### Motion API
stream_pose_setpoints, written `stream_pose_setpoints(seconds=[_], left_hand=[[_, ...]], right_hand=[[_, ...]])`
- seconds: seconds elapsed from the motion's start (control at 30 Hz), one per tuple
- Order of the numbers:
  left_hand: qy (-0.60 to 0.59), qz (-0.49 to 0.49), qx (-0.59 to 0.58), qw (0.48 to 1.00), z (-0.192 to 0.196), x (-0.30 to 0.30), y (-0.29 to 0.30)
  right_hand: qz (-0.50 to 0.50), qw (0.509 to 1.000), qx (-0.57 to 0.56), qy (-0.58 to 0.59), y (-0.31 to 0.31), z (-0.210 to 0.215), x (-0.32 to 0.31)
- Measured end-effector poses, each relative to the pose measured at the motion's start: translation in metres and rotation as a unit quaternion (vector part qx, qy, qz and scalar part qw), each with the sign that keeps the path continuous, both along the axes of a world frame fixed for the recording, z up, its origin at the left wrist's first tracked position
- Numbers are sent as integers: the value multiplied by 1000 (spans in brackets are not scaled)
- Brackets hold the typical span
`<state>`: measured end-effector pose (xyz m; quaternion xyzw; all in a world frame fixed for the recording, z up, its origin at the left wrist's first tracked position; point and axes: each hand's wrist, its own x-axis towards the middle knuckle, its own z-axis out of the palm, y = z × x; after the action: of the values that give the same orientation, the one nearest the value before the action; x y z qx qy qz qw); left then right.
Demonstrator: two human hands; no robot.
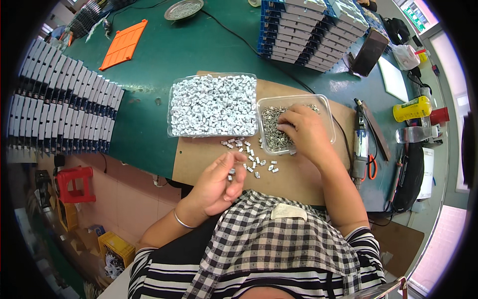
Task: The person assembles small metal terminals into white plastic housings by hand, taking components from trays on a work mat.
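Note:
My left hand (219, 182) is curled, palm up, above the near edge of the brown board (199, 159). In its fingers sit small silvery-white block-shaped parts (231, 172). My right hand (304, 127) reaches into a clear plastic tub (332, 132) of small metal screws (274, 122), its thumb and fingertips drawn together at the heap; what they pinch is hidden. Left of that tub stands a larger clear tub (170, 112) filled with the same white block-shaped parts (214, 104). Several loose parts (256, 162) are scattered on the board between my hands.
Stacked white-and-blue units rise at the left (64, 99) and back right (308, 32). An orange plastic panel (123, 45) and a metal dish (183, 10) lie farther back. At the right are a power screwdriver (360, 144), orange-handled scissors (372, 167), a phone (369, 54) and bottles (412, 108).

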<state>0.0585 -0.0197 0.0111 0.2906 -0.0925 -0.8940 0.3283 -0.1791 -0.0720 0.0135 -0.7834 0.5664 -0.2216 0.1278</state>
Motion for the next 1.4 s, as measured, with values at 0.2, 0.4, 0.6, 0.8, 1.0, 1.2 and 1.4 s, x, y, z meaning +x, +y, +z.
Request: stream_pose_setpoints(seconds=[0.2,0.4,0.6,0.8,1.0,1.2,1.4], left_hand=[[-15,-24,-15,999,9,-15,-1],[37,-82,-60,994,6,-7,3],[43,-88,-36,995,1,-9,2],[125,-62,-26,990,-22,-17,4],[104,-37,-24,994,-22,-20,7],[120,-50,-9,991,-22,-19,5],[117,-44,0,992,-22,-19,8]], right_hand=[[-71,994,1,-87,2,-1,0],[-76,985,-23,-152,5,2,-3],[-72,816,243,-519,52,39,16],[57,878,205,-428,70,21,39],[52,892,168,-417,70,16,45],[54,913,133,-381,71,14,45],[51,905,136,-400,73,11,45]])
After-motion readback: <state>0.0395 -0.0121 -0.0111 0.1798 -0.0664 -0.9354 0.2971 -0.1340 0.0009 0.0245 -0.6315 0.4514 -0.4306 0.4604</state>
